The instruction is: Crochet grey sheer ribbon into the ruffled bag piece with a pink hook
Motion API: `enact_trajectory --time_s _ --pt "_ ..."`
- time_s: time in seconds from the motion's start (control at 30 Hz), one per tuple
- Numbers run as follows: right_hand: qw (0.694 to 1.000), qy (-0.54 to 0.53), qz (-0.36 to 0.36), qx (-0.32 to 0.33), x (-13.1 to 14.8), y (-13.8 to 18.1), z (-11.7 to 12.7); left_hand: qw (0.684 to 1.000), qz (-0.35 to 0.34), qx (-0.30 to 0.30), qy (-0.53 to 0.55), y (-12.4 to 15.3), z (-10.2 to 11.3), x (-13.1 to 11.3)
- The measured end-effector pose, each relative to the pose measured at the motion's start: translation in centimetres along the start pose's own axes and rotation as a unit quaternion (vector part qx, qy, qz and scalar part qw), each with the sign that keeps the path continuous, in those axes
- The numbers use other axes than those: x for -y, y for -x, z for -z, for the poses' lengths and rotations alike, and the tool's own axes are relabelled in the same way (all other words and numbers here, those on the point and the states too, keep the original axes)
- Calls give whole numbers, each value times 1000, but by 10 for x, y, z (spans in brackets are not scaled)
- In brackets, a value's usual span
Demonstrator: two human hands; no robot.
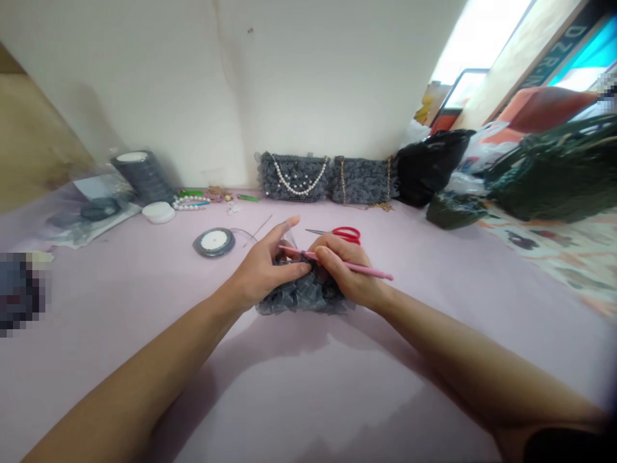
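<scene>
My right hand (349, 267) is closed round a pink crochet hook (359, 267), whose tip points left across the top of a dark grey ruffled ribbon piece (303, 292). With thumb and fingers, my left hand (270, 260) grips the left upper edge of this piece; its index finger is raised. A thin strand of ribbon rises near that finger. Behind my left hand lies a spool of grey ribbon (214, 242), with ribbon trailing from it to the right. Red-handled scissors (347, 235) lie just behind my right hand. The piece's underside is hidden.
Two finished-looking grey bags stand against the wall, one with a pearl strand (301, 191), one with a gold chain (342, 177). A stack of ribbon spools (144, 180), a white disc (159, 213) and beads (190, 203) are back left. A black plastic bag (431, 167) sits back right.
</scene>
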State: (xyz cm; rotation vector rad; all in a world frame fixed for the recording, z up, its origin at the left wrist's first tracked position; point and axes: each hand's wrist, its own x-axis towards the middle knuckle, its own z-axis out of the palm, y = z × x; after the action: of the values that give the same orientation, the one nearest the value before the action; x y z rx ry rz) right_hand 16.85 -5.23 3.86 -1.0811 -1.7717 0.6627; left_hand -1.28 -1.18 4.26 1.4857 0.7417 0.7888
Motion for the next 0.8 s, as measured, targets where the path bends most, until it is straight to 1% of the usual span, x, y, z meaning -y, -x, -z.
enact_trajectory --time_s 0.1,0.2,0.33,0.43,0.63,0.8 --pt "1000 5 -4 -14 -2 -1 2 1000 0 6 -25 0 5 1" --pt "1000 6 3 -11 -5 -1 4 999 -8 14 -29 0 11 1" --pt "1000 8 18 -3 -6 -2 7 998 -18 53 -14 1 19 1" --pt "1000 2 16 2 -6 -3 9 998 -10 63 7 2 22 2" --pt "999 17 13 25 -5 -3 13 997 3 45 66 2 20 3" --pt "999 12 22 44 -5 -4 18 998 6 33 61 1 20 3"
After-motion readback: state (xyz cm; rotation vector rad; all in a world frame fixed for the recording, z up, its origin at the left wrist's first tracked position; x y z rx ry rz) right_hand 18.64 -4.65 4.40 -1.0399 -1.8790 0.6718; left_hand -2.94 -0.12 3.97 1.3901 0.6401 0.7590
